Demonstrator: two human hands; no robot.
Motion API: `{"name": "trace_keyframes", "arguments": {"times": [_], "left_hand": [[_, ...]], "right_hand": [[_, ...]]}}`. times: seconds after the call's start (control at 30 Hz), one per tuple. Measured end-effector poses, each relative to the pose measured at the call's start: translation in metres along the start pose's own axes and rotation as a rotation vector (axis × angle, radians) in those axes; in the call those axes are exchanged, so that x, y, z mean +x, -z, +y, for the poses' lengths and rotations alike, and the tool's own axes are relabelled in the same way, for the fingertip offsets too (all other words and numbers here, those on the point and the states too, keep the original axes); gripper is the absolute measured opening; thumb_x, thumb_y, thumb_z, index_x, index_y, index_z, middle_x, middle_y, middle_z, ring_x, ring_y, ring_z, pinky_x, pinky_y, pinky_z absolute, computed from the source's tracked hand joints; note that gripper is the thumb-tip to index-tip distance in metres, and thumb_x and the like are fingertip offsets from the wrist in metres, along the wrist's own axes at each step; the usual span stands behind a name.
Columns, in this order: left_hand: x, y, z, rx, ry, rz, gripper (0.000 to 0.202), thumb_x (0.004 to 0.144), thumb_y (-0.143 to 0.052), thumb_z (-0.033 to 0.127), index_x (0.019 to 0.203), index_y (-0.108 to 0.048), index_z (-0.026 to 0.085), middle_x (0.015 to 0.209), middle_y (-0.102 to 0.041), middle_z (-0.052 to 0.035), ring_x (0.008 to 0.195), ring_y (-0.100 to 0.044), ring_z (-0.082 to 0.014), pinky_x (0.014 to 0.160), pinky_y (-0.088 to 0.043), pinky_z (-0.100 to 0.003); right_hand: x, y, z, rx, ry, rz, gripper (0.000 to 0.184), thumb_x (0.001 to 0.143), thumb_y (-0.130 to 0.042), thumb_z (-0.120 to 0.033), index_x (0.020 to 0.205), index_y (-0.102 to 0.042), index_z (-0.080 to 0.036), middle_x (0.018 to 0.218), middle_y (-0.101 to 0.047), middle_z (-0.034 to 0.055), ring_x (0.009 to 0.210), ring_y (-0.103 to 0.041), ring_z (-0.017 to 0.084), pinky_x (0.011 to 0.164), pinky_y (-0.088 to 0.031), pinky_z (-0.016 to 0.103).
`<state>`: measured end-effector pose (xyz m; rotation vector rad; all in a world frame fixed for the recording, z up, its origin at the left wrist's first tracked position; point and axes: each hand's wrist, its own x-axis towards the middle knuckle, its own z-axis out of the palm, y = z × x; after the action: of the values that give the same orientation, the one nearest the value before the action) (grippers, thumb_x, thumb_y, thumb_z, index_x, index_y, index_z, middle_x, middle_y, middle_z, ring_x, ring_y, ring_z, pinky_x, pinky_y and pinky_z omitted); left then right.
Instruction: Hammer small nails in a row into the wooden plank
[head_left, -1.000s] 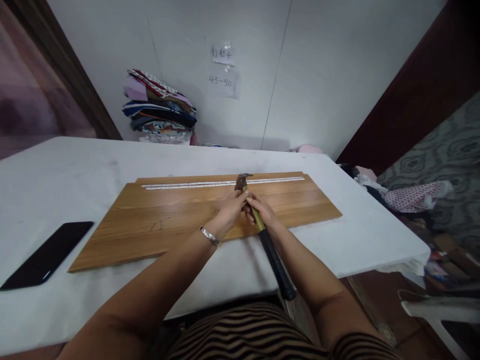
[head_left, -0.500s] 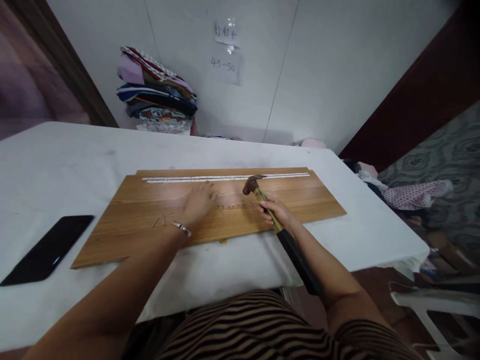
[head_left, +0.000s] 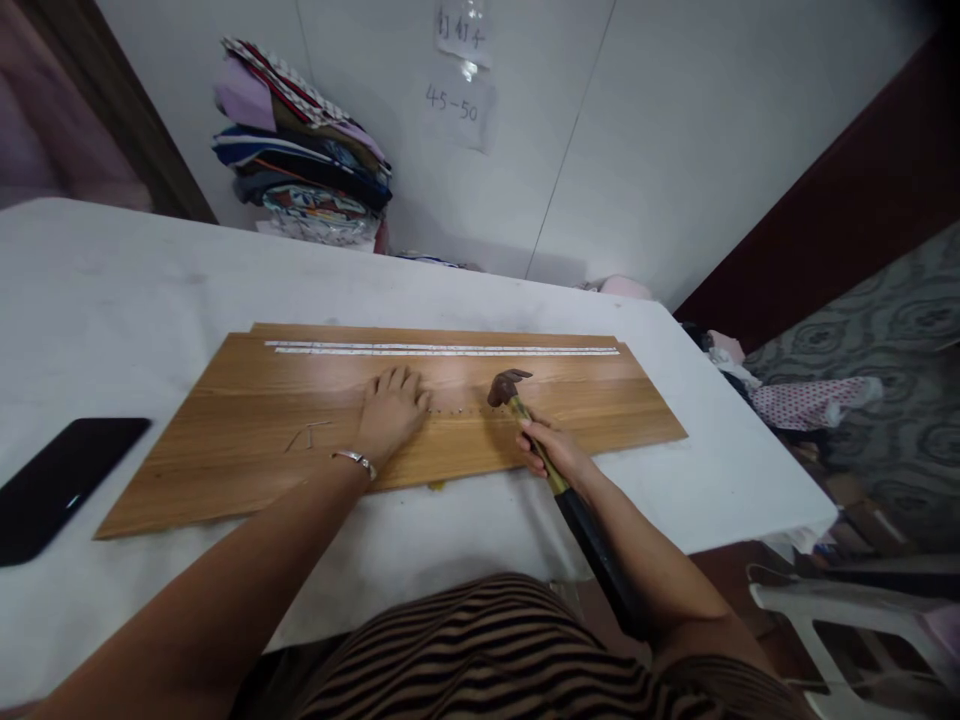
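Observation:
A long wooden board (head_left: 247, 420) lies on the white table (head_left: 112, 300). A white measuring tape (head_left: 442, 349) runs along the board's far edge. My left hand (head_left: 391, 410) rests flat on the board, fingers spread, a bracelet on the wrist. My right hand (head_left: 553, 452) grips a hammer (head_left: 525, 420) near its head, and the head sits low over a row of small nails (head_left: 457, 409) in the board. A few loose nails (head_left: 307, 434) lie on the board left of my left hand.
A black phone (head_left: 52, 485) lies on the table at the left. Folded fabrics (head_left: 300, 150) are stacked against the back wall. Paper notes (head_left: 461, 70) hang on the wall. Cloth (head_left: 810, 400) and a white plastic chair (head_left: 862, 610) are at the right.
My left hand let go of the hammer and came to rest flat on the board to the left. The right hand moved the hammer rightward and lowered its head toward the nails.

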<state>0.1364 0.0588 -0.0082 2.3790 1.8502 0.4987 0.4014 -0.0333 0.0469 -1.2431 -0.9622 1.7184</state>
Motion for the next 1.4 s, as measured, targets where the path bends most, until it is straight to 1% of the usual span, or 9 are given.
{"name": "trace_keyframes", "arguments": {"times": [0.2,0.33,0.47,0.6,0.7,0.87,1.07,1.23,1.4], "left_hand": [[-0.001,0.0016,0.0015,-0.014,0.009,-0.012,0.046,0.099,-0.037,0.037,0.131,-0.063,0.016,0.149,-0.055,-0.0203,0.142,-0.043,-0.0348,0.117,-0.03,-0.053],[-0.0009,0.0031,0.0023,-0.005,0.02,-0.024,0.047,0.099,-0.036,0.037,0.131,-0.062,0.016,0.15,-0.054,-0.02,0.143,-0.042,-0.0343,0.118,-0.029,-0.053],[-0.0007,0.004,0.0025,-0.009,0.013,-0.021,0.047,0.099,-0.036,0.037,0.13,-0.063,0.015,0.149,-0.055,-0.0208,0.142,-0.042,-0.0347,0.118,-0.03,-0.053],[-0.0007,0.0034,0.0019,-0.02,0.017,-0.021,0.045,0.098,-0.038,0.036,0.13,-0.063,0.016,0.148,-0.056,-0.0199,0.141,-0.044,-0.0343,0.117,-0.031,-0.053],[-0.0006,0.0024,0.0015,-0.029,0.02,-0.007,0.045,0.098,-0.039,0.037,0.13,-0.064,0.018,0.148,-0.057,-0.0187,0.14,-0.044,-0.034,0.117,-0.031,-0.053],[-0.0006,0.0036,0.0024,-0.033,0.008,-0.013,0.047,0.098,-0.037,0.037,0.129,-0.064,0.014,0.148,-0.056,-0.0214,0.14,-0.044,-0.0362,0.116,-0.031,-0.054],[-0.001,0.0039,0.0022,-0.051,0.011,-0.006,0.045,0.098,-0.038,0.036,0.128,-0.064,0.015,0.146,-0.057,-0.0207,0.14,-0.044,-0.0354,0.117,-0.03,-0.053],[-0.0006,0.0024,0.0005,-0.038,0.004,-0.01,0.046,0.099,-0.037,0.038,0.129,-0.063,0.015,0.147,-0.056,-0.0206,0.14,-0.044,-0.0349,0.117,-0.03,-0.052],[-0.0005,-0.0003,-0.0008,-0.03,-0.001,0.002,0.047,0.099,-0.037,0.038,0.129,-0.063,0.014,0.147,-0.056,-0.0211,0.14,-0.044,-0.0349,0.116,-0.031,-0.053]], "right_hand": [[0.0033,0.002,0.0085,-0.039,-0.045,0.005,0.057,0.072,-0.079,-0.052,0.115,-0.055,-0.024,0.06,-0.051,-0.0119,0.035,-0.035,0.005,0.032,-0.02,0.02],[0.0007,0.0021,0.0044,-0.026,-0.032,0.008,0.058,0.072,-0.08,-0.052,0.116,-0.055,-0.023,0.06,-0.05,-0.0119,0.035,-0.035,0.005,0.032,-0.021,0.02],[0.0007,0.0016,0.0015,-0.031,-0.011,0.019,0.063,0.072,-0.079,-0.053,0.122,-0.054,-0.024,0.06,-0.05,-0.0121,0.035,-0.035,0.006,0.032,-0.021,0.02],[0.0049,0.0022,0.0057,-0.05,-0.054,0.024,0.059,0.072,-0.079,-0.053,0.117,-0.055,-0.023,0.06,-0.05,-0.0117,0.035,-0.035,0.006,0.032,-0.021,0.02],[0.0051,0.0034,0.0062,-0.036,-0.047,-0.004,0.057,0.072,-0.079,-0.054,0.114,-0.055,-0.024,0.06,-0.05,-0.0115,0.035,-0.035,0.005,0.032,-0.021,0.019],[0.0039,0.004,0.0029,-0.015,-0.014,-0.018,0.059,0.073,-0.079,-0.053,0.119,-0.054,-0.025,0.06,-0.05,-0.0116,0.035,-0.034,0.006,0.032,-0.021,0.02],[0.0054,0.0034,0.0037,-0.045,-0.058,0.005,0.054,0.07,-0.081,-0.054,0.106,-0.055,-0.024,0.059,-0.05,-0.0117,0.035,-0.034,0.005,0.032,-0.022,0.02],[0.003,0.0025,-0.0001,-0.032,-0.048,0.006,0.054,0.072,-0.08,-0.053,0.11,-0.055,-0.024,0.059,-0.05,-0.0119,0.035,-0.034,0.005,0.033,-0.021,0.02],[0.0047,0.0007,0.0023,-0.052,-0.067,0.02,0.055,0.069,-0.081,-0.055,0.103,-0.052,-0.024,0.058,-0.05,-0.0122,0.034,-0.035,0.005,0.032,-0.021,0.02]]}}
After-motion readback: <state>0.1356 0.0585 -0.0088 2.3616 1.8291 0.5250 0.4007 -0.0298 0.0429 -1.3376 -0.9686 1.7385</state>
